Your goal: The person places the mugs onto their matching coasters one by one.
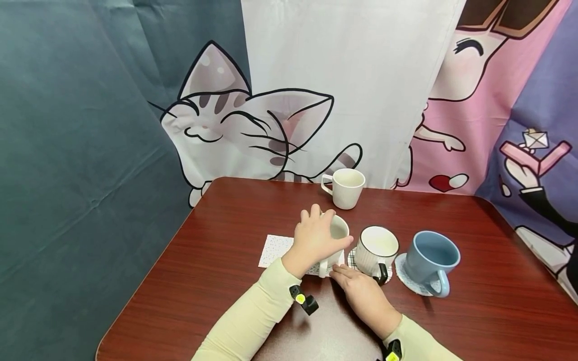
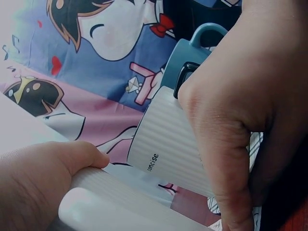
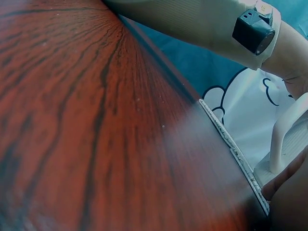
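Observation:
My left hand (image 1: 313,240) reaches over a white ribbed mug (image 1: 338,228) and grips it near the rim, thumb on the right side. The mug stands over white speckled square coasters (image 1: 275,248), its handle (image 1: 323,268) towards me. At the coasters' near right corner, the extended fingertips of my right hand (image 1: 363,296) touch the edge. The right wrist view shows a finger low beside the mug handle (image 3: 281,134), at the coaster edge (image 3: 236,151). Just right of the gripped mug is a white mug with a black rim (image 1: 377,250), marked "concise" in the left wrist view.
The black-rimmed mug sits on a checked coaster (image 1: 352,258). Further right, a blue mug (image 1: 433,255) stands on a pale blue round coaster (image 1: 408,281). Another white ribbed mug (image 1: 347,188) is near the table's (image 1: 203,281) far edge, before a printed curtain (image 1: 379,60).

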`<state>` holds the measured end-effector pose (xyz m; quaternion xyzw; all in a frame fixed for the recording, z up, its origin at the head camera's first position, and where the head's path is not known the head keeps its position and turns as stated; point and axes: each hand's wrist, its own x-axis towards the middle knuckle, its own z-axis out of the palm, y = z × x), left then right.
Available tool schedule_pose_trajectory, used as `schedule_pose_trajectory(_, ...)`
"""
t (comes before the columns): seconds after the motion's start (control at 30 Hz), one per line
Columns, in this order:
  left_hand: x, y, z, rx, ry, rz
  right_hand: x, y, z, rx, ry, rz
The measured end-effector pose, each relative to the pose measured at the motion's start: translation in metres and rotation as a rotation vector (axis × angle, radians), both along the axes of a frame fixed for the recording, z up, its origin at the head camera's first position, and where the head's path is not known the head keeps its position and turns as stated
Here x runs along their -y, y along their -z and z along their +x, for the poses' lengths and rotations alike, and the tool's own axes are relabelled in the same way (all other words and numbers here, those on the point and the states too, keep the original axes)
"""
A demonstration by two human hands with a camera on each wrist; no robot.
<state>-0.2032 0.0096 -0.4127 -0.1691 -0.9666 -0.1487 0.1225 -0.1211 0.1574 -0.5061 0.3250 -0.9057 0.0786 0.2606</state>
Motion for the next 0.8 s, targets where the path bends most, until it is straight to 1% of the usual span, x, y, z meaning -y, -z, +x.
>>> schedule_pose_trajectory(0.27, -0.001, -0.003, 0.001, -0.006, -0.015, 0.005, 0.001, -0.005, 0.0, 0.013, 0.008, 0.019)
schedule_pose_trajectory(0.47, 0.003, -0.003, 0.002, 0.008, -0.007, 0.003, 0.006, -0.018, 0.004, 0.057, 0.045, 0.09)
schedule_pose_trajectory(0.53, 0.006, -0.004, 0.0, 0.025, 0.004, 0.019, 0.005, -0.027, 0.004, 0.083, 0.053, 0.108)
schedule_pose_trajectory(0.6, 0.011, -0.005, -0.003, 0.047, 0.014, 0.042, 0.002, -0.039, 0.003, 0.105, 0.025, 0.106)
schedule_pose_trajectory(0.7, 0.018, -0.01, -0.009, 0.086, 0.024, 0.103, -0.004, -0.062, 0.002, 0.131, -0.059, 0.061)
schedule_pose_trajectory(0.77, 0.022, -0.014, -0.015, 0.096, 0.019, 0.125, -0.01, -0.078, -0.001, 0.125, -0.123, 0.02)
schedule_pose_trajectory(0.8, 0.024, -0.017, -0.018, 0.099, 0.016, 0.134, -0.013, -0.085, -0.003, 0.117, -0.141, 0.0)
